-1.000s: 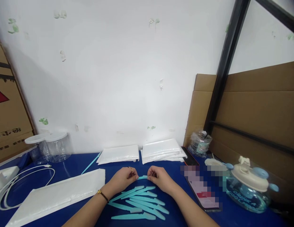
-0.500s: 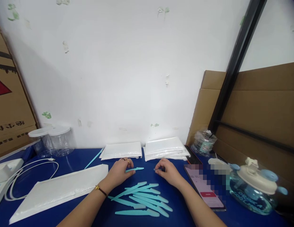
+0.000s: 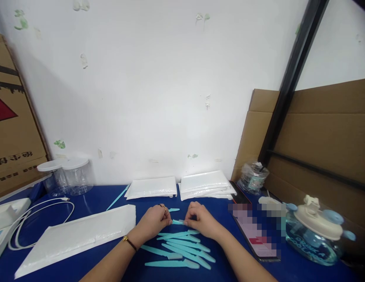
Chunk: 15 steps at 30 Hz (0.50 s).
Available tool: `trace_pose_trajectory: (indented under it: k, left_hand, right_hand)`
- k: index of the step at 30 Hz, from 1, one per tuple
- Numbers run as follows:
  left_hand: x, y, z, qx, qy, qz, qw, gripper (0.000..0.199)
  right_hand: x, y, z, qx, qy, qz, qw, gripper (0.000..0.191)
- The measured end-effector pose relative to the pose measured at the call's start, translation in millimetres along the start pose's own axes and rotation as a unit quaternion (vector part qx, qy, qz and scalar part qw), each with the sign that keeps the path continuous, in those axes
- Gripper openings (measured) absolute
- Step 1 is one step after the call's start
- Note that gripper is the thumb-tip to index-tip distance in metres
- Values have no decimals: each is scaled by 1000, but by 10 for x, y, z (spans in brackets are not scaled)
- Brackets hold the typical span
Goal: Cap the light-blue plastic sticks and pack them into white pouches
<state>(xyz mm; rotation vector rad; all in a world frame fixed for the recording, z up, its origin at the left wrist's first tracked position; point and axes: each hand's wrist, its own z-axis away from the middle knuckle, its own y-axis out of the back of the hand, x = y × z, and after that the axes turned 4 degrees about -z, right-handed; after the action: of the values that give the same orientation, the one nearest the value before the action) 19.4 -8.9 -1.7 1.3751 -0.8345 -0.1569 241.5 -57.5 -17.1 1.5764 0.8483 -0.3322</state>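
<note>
Both my hands meet low over the blue tabletop, each in a pinch. My left hand (image 3: pixel 154 220) grips one part of a turquoise eyebrow razor (image 3: pixel 178 222), a short stretch of which shows between the hands. The fingertips of my right hand (image 3: pixel 201 220) close on its other end; whether a small cap is there too I cannot make out. Just below lies a loose pile of several turquoise eyebrow razors (image 3: pixel 186 246). Another single razor (image 3: pixel 174 210) rests behind my left fingers, partly hidden by them.
White padded mailers stand in two stacks (image 3: pixel 153 187) (image 3: pixel 204 185) by the wall, and a long one (image 3: pixel 82 233) lies left. One more razor (image 3: pixel 117 197) is behind it. A phone (image 3: pixel 255 235), a water bottle (image 3: pixel 314 231), clear jars (image 3: pixel 78 178) and a white cable (image 3: pixel 72 207) flank the area.
My hands have come together and slightly towards me. A razor now spans between their fingertips above the pile. The razor behind my left hand has stayed on the table.
</note>
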Motion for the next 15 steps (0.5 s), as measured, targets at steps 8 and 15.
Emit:
trace_pose_trajectory:
  k: [8, 15]
  left_hand:
    - [-82, 25, -108, 74, 14, -73, 994, 13]
    - [63, -1, 56, 25, -38, -18, 999, 26]
  right_hand:
    - [219, 296, 45, 75, -73, 56, 993, 12]
    - [5, 249, 182, -79, -47, 22, 996, 16]
